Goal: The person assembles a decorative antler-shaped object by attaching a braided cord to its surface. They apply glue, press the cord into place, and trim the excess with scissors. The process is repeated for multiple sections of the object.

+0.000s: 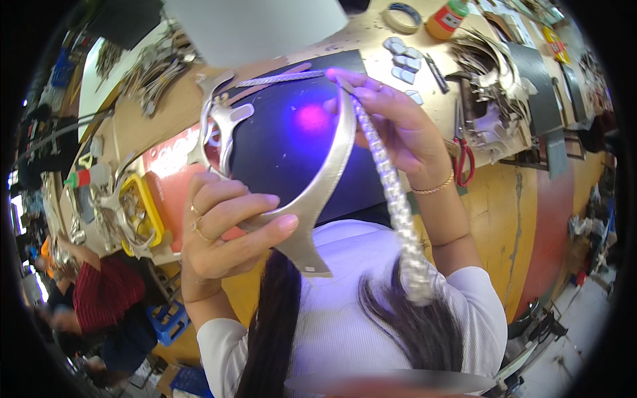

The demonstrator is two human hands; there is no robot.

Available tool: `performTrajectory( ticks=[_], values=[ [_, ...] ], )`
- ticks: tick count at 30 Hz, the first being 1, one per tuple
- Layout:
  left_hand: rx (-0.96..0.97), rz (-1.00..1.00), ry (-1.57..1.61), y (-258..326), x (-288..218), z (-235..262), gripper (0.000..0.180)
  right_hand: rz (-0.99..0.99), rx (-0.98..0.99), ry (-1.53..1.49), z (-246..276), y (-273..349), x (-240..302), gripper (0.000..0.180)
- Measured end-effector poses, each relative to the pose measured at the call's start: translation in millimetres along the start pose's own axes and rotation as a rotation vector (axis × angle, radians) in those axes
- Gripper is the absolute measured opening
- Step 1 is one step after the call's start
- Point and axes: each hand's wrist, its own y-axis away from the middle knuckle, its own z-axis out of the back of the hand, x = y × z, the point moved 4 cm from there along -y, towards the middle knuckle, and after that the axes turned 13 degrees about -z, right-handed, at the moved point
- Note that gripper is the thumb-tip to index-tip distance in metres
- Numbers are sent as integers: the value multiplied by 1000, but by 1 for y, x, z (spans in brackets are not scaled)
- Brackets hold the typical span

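My left hand (222, 225) pinches the broad end of a curved, pale-metallic strap piece (337, 156) between thumb and fingers. The piece arcs up to my right hand (401, 123), whose fingertips are closed on its narrow tip. From that same grip hangs a silver braided strap (385, 172), sloping down to the right in front of my chest; its lower end is blurred. Beyond the left hand, another branched metallic strap piece (229, 123) rests by the edge of a black mat (279, 139). A second braided strap (282, 78) lies across the mat's far part.
A white panel (255, 30) overhangs the table's far side. Red-handled scissors (466, 159), a dark pen (436, 73), a tape roll (402, 18) and an orange bottle (446, 21) lie or stand rightward. Strap bundles (491, 99) and a yellow basket (158, 215) flank me. Another person (109, 292) works at left.
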Motion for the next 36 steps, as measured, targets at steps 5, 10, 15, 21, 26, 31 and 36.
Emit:
performTrajectory(
  ticks=[5, 10, 15, 21, 26, 31, 36],
  values=[
    [158, -4, 2, -3, 10, -11, 37, 119, -137, 137, 10, 15, 9, 52],
    [170, -45, 69, -12, 16, -40, 41, 406, -295, 356, 3, 75, 52, 52],
    [190, -68, 119, -22, 15, -59, 50, 818, -582, 807, -27, 149, 130, 45],
    [187, 21, 94, -14, 28, -61, 48, 1314, -846, 1064, -43, 209, 238, 48],
    [195, 157, 9, 9, 41, -57, 40, 1439, -744, 799, 21, 288, 317, 46],
    [181, 291, 23, 28, 53, -53, 36, 1304, -982, 351, 204, 319, 277, 27],
    [199, 380, -1, 39, 62, -48, 36, 1002, -1241, 242, 324, 303, 207, 34]
  ],
)
